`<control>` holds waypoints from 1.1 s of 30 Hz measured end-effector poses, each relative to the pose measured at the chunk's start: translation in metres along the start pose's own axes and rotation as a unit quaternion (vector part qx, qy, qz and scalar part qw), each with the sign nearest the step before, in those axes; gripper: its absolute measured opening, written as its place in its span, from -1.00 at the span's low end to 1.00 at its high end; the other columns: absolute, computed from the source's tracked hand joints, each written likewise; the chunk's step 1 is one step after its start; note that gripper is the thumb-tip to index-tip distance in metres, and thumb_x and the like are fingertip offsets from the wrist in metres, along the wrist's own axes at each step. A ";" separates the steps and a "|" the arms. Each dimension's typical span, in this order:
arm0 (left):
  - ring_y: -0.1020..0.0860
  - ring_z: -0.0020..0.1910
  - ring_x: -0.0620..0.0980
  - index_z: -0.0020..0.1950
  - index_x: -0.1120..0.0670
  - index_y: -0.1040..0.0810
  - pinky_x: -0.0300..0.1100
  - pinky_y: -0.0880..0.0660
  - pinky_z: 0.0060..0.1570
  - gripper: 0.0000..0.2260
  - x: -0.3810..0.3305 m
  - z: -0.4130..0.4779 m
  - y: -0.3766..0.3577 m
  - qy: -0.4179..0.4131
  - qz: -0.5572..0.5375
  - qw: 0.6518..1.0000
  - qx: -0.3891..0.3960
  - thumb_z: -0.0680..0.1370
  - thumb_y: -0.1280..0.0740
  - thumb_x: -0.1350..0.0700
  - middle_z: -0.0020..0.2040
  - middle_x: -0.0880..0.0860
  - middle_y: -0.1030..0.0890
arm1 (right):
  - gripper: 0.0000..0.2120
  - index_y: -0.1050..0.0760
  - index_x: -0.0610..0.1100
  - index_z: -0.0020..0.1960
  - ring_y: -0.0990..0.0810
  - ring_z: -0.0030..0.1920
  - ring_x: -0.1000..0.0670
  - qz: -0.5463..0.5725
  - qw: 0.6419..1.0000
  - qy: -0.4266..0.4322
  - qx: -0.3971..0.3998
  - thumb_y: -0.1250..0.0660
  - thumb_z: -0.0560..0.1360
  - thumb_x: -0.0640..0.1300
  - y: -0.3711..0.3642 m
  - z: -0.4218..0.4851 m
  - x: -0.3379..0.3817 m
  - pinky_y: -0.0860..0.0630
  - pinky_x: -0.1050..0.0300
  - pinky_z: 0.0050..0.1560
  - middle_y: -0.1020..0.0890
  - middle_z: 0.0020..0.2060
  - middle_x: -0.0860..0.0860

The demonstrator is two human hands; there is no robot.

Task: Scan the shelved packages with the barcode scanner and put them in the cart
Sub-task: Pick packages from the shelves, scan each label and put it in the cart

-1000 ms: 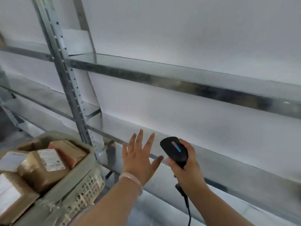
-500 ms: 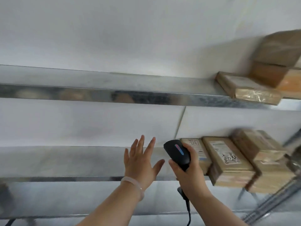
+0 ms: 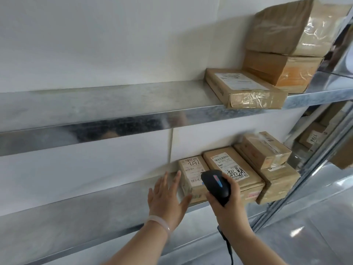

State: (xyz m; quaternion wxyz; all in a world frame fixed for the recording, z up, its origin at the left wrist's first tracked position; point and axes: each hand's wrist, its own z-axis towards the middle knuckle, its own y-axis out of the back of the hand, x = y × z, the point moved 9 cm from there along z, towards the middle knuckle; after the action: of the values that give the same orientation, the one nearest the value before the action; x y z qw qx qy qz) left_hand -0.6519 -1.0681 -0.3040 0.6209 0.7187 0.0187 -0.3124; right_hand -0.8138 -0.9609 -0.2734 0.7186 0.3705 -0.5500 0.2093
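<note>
My right hand (image 3: 227, 209) grips a black barcode scanner (image 3: 215, 185), held over the labels of the brown packages on the middle shelf (image 3: 76, 213). The leftmost small package (image 3: 189, 169) carries a white label; my left hand (image 3: 168, 199) is open with fingers spread at its left side, fingertips near its edge. Right of it lies a flat package (image 3: 231, 167) with handwriting on its label, then stacked boxes (image 3: 267, 159). The upper shelf (image 3: 95, 111) holds a flat package (image 3: 242, 88) and two stacked boxes (image 3: 286, 44). The cart is out of view.
A metal upright (image 3: 324, 146) stands at the right, with more boxes (image 3: 313, 136) behind it. The shelves' left parts are bare metal. The scanner's cable (image 3: 229, 251) hangs below my right wrist.
The view swung right from the cart to the shelved packages. Both hands moved closer to the leftmost package on the middle shelf; the scanner stays in my right hand.
</note>
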 end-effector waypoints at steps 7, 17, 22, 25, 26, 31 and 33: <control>0.14 0.60 0.00 0.58 -0.26 0.14 0.02 0.07 0.55 -0.36 -0.002 0.026 -0.039 0.030 -0.049 0.997 0.055 0.59 -0.07 -0.33 0.62 -0.06 0.16 | -0.39 -0.32 0.04 0.39 -0.45 0.07 0.45 -0.004 1.000 -0.020 -0.016 -0.48 0.44 -0.21 0.002 0.016 -0.020 -0.50 0.29 0.05 -0.45 0.08 0.37; -0.10 0.56 0.11 0.61 -0.17 0.11 0.09 -0.12 0.52 -0.14 -0.006 0.074 -0.084 0.104 -0.180 0.977 0.047 0.45 -0.22 -0.41 0.58 0.07 -0.14 | -0.40 -0.23 0.24 0.32 -0.51 0.04 0.36 0.011 0.998 -0.033 0.043 -0.48 0.45 -0.08 -0.003 0.062 -0.032 -0.43 0.47 -0.09 -0.43 0.10 0.40; -0.54 0.25 -0.17 0.55 -0.22 -0.13 -0.17 -0.49 0.27 -0.12 -0.005 0.082 -0.097 0.109 -0.367 0.924 0.019 0.35 -0.55 -0.16 0.30 -0.09 -0.53 | -0.40 -0.24 0.22 0.31 -0.47 0.05 0.45 0.019 0.997 -0.028 0.063 -0.48 0.45 -0.14 -0.007 0.069 -0.039 -0.40 0.57 -0.08 -0.42 0.12 0.40; -0.62 0.06 -0.26 0.47 -0.17 -0.22 -0.34 -0.56 0.01 -0.22 -0.007 0.077 -0.090 0.101 -0.427 0.898 -0.015 0.41 -0.56 0.19 0.15 -0.13 -0.62 | -0.41 -0.27 0.16 0.35 -0.47 0.08 0.43 0.030 0.997 -0.027 0.072 -0.47 0.46 -0.15 -0.010 0.072 -0.042 -0.41 0.56 -0.06 -0.45 0.15 0.34; -0.63 0.06 -0.26 0.46 -0.18 -0.23 -0.32 -0.57 0.00 -0.23 -0.007 0.073 -0.085 0.102 -0.439 0.893 -0.027 0.40 -0.56 0.21 0.15 -0.13 -0.61 | -0.41 -0.28 0.14 0.37 -0.46 0.08 0.43 0.033 0.997 -0.026 0.072 -0.46 0.46 -0.15 -0.009 0.073 -0.042 -0.41 0.56 -0.05 -0.45 0.14 0.34; -0.52 0.04 -0.46 0.51 -0.15 -0.21 -0.44 -0.53 -0.05 -0.20 0.001 0.052 -0.059 0.094 -0.436 0.893 -0.064 0.41 -0.56 0.19 0.23 -0.20 -0.51 | -0.44 -0.29 0.11 0.35 -0.52 0.14 0.26 0.049 0.996 -0.006 0.080 -0.45 0.47 -0.17 -0.012 0.077 -0.032 -0.49 0.33 0.12 -0.49 0.18 0.21; -0.49 0.17 -0.39 0.53 -0.15 -0.20 -0.44 -0.49 0.06 -0.17 0.004 0.043 -0.044 0.080 -0.415 0.902 -0.085 0.40 -0.57 0.14 0.31 -0.17 -0.48 | -0.42 -0.29 0.05 0.38 -0.52 0.21 0.10 0.052 0.995 0.006 0.082 -0.45 0.47 -0.19 -0.016 0.080 -0.029 -0.51 0.07 0.25 -0.50 0.24 0.09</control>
State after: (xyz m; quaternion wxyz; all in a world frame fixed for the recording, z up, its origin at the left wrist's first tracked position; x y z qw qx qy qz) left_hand -0.6856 -1.0987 -0.3460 0.4905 0.6128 0.3912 -0.4805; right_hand -0.8615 -1.0289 -0.2958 0.6771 0.3982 -0.5453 0.2927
